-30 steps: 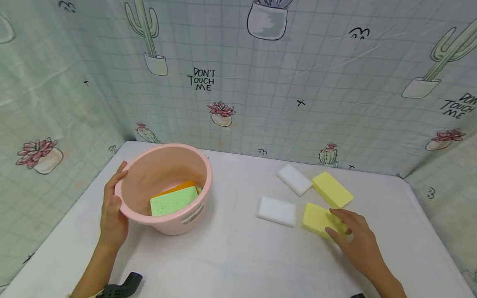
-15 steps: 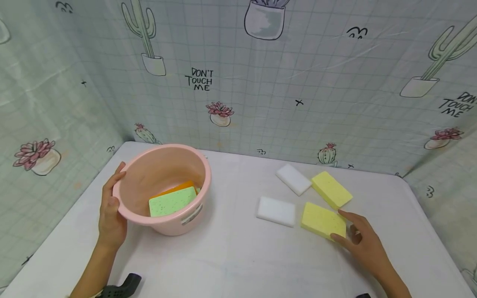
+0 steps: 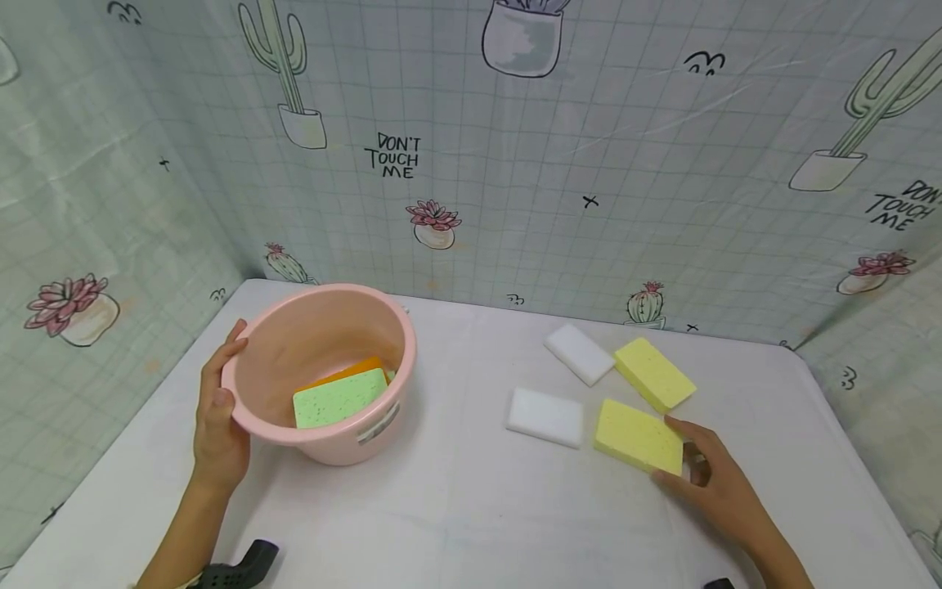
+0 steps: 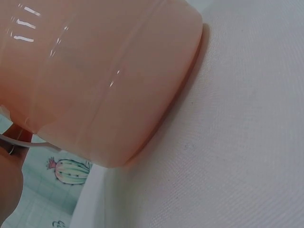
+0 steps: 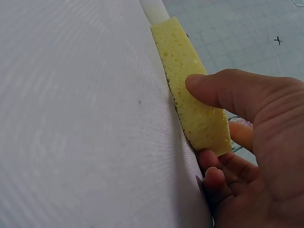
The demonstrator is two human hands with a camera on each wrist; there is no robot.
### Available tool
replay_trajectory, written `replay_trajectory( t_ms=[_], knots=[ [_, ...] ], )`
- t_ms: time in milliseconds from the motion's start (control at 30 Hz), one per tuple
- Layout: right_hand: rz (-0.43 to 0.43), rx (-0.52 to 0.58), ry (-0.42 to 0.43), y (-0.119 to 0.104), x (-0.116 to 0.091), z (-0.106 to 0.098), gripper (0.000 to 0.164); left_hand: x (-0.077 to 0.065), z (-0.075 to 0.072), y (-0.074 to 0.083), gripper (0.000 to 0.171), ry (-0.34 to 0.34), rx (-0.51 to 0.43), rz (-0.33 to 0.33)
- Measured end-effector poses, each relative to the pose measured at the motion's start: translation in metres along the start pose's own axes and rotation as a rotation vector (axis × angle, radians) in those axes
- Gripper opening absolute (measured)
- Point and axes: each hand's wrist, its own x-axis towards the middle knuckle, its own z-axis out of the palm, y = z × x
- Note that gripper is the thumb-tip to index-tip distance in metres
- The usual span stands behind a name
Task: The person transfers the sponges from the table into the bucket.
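Observation:
My left hand (image 3: 221, 433) grips the left rim of a pink plastic basin (image 3: 346, 448), thumb by the rim and fingers along the outside. Inside the basin lies a speckled green sponge (image 3: 341, 399) over an orange one (image 3: 370, 365), with a bit of another green thing showing beside them. On the right, my right hand (image 3: 717, 483) pinches the right end of the nearer yellow sponge (image 3: 633, 435), which lies flat on the table. In the right wrist view the thumb presses the long side of this yellow sponge (image 5: 183, 71); some fingers are partly hidden behind it.
Beyond the held sponge lies a second yellow sponge (image 3: 655, 375). Two white sponges (image 3: 545, 417) rest to the left of the yellow ones. A white cloth covers the table (image 3: 441, 507), and a cactus-print curtain (image 3: 500, 188) hangs behind and at both sides.
My right hand has drawn back to the right, from over the nearer yellow sponge to its right end, thumb and forefinger now at its sides. The left hand and basin stay put.

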Motion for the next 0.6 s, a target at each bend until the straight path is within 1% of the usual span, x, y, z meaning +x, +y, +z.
replay_trajectory(
  t_ms=[267, 400, 500, 600],
  knots=[
    [0.017, 0.045, 0.016, 0.001, -0.001, 0.001, 0.073, 0.0, -0.001, -0.001, 0.053, -0.004, 0.009, 0.001],
    [0.066, 0.055, 0.01, -0.002, -0.001, 0.0, 0.073, 0.0, -0.001, 0.0, 0.053, -0.006, 0.006, 0.001],
    [0.087, 0.063, 0.006, -0.007, 0.0, -0.001, 0.074, -0.001, -0.001, 0.0, 0.053, -0.005, 0.004, 0.001],
    [0.074, 0.08, 0.0, -0.012, 0.0, -0.003, 0.074, 0.0, -0.001, 0.0, 0.053, -0.005, 0.006, -0.001]
  ],
)
